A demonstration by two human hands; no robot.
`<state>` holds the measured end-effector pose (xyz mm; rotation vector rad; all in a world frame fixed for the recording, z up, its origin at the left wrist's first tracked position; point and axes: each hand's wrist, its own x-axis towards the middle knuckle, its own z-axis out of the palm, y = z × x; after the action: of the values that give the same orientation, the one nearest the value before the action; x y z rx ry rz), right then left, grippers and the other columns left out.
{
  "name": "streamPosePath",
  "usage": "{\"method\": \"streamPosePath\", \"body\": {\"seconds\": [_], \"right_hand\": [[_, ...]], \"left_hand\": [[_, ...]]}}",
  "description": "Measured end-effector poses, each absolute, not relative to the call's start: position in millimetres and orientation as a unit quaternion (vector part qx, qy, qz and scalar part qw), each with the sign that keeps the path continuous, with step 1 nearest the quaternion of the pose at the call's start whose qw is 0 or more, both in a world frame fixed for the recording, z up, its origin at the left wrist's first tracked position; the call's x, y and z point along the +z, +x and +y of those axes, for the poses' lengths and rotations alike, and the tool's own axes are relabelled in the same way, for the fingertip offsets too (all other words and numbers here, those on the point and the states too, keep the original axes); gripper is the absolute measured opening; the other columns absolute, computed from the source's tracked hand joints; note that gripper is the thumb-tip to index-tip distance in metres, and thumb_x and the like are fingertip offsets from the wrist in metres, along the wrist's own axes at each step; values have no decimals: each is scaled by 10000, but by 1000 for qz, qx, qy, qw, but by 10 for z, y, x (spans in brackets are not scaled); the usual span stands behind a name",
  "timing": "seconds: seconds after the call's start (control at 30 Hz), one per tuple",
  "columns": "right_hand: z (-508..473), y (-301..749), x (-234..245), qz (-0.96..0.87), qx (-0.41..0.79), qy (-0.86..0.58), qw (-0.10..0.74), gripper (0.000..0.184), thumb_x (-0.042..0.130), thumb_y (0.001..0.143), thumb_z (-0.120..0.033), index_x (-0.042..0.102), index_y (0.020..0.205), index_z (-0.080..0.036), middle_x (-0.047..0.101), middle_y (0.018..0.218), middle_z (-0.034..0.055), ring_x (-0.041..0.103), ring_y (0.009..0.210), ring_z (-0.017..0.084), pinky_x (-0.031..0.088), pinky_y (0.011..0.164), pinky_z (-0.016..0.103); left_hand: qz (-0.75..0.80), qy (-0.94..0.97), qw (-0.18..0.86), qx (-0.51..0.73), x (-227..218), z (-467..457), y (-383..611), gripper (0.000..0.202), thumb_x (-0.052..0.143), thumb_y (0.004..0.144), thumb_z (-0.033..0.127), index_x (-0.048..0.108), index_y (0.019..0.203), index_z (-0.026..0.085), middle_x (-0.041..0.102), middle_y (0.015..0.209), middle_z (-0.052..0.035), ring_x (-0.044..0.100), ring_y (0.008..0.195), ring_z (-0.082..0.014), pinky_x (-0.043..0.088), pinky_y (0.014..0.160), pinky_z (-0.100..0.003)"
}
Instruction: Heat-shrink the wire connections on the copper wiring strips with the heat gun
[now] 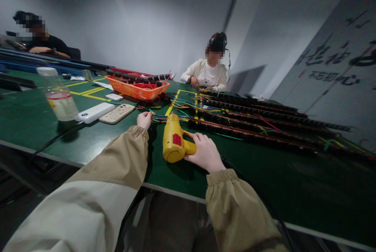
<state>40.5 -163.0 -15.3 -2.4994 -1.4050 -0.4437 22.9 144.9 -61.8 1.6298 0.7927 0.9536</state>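
My right hand (205, 151) is wrapped round the handle of a yellow heat gun (173, 140) with a red label. The gun's nozzle points away from me, towards several coloured wires (160, 119) at the ends of long dark strips. My left hand (145, 120) is closed in a pinch on the ends of these wires, left of the nozzle. The fingertips partly hide what they grip. The long dark strips (249, 130) with copper-coloured rods lie side by side to the right of the gun.
An orange basket (143, 94) of dark strips stands beyond my left hand. A bottle (60, 99), a white power bank (96, 113) and a beige phone case (117, 114) lie to the left. Across the green table (117, 142) sits a person (207, 74); another person (48, 44) is far left.
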Motion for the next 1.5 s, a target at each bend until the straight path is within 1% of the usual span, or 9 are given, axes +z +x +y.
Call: {"method": "streamPosePath", "body": {"seconds": [0.27, 0.43, 0.57, 0.7, 0.87, 1.03, 1.23, 1.43, 1.5], "right_hand": [[-1388, 231, -164, -515, -141, -835, 132, 773, 718, 620, -541, 485, 1276, -205, 531, 1132, 75, 480, 999, 242, 382, 858, 356], [-1335, 214, -167, -528, -130, -827, 139, 774, 709, 628, -573, 493, 1274, -206, 534, 1145, 75, 485, 1019, 241, 380, 889, 361], [-1354, 249, -173, -524, -124, -830, 144, 789, 717, 616, -576, 494, 1283, -219, 546, 1128, 68, 497, 1009, 244, 388, 880, 367], [-1428, 316, -168, -513, -118, -837, 146, 770, 716, 620, -564, 499, 1281, -233, 555, 1126, 64, 510, 1006, 235, 395, 872, 352], [-1631, 434, -156, -492, -122, -851, 135, 751, 709, 635, -538, 492, 1283, -226, 549, 1154, 58, 510, 1020, 229, 401, 869, 346], [-1925, 535, -171, -466, -140, -864, 127, 744, 696, 664, -509, 466, 1305, -208, 521, 1209, 82, 493, 1066, 252, 393, 885, 381], [-2281, 577, -159, -472, -118, -866, 114, 723, 694, 655, -495, 491, 1290, -217, 528, 1231, 70, 514, 1074, 247, 414, 907, 377], [-2666, 660, -149, -438, -116, -884, 113, 696, 686, 655, -488, 501, 1279, -239, 536, 1226, 62, 525, 1081, 257, 438, 907, 401], [-2823, 710, -150, -421, -114, -893, 114, 675, 678, 656, -478, 509, 1271, -257, 542, 1218, 54, 537, 1067, 256, 450, 890, 401]], "left_hand": [[332, 688, 511, 394, -586, 1436, 210, 289, 480, 779, 342, 643, 686, 123, 624, 648, -52, 516, 556, -120, 355, 540, -218], [332, 681, 519, 396, -594, 1447, 204, 304, 499, 768, 389, 641, 700, 128, 637, 693, -58, 514, 572, -123, 363, 544, -219], [325, 676, 530, 395, -577, 1444, 200, 293, 496, 773, 377, 631, 691, 129, 636, 685, -52, 507, 554, -111, 375, 548, -210], [316, 673, 539, 397, -573, 1457, 219, 282, 481, 780, 348, 625, 704, 118, 633, 675, -56, 483, 505, -94, 371, 523, -203], [311, 680, 529, 400, -636, 1517, 268, 312, 471, 779, 375, 638, 734, 115, 635, 675, -58, 480, 493, -93, 354, 499, -198], [314, 688, 520, 397, -681, 1576, 288, 306, 480, 757, 394, 640, 752, 134, 642, 695, -50, 522, 529, -110, 392, 541, -205], [346, 726, 452, 385, -618, 1565, 229, 284, 485, 752, 367, 682, 781, 164, 645, 687, -36, 553, 654, -143, 411, 634, -212], [353, 781, 348, 379, -460, 1543, 63, 284, 459, 792, 312, 704, 752, 174, 671, 814, -68, 561, 829, -196, 401, 760, -250], [356, 787, 316, 394, -433, 1617, -12, 298, 425, 817, 269, 704, 799, 167, 668, 854, -76, 555, 860, -198, 398, 791, -256]]}}
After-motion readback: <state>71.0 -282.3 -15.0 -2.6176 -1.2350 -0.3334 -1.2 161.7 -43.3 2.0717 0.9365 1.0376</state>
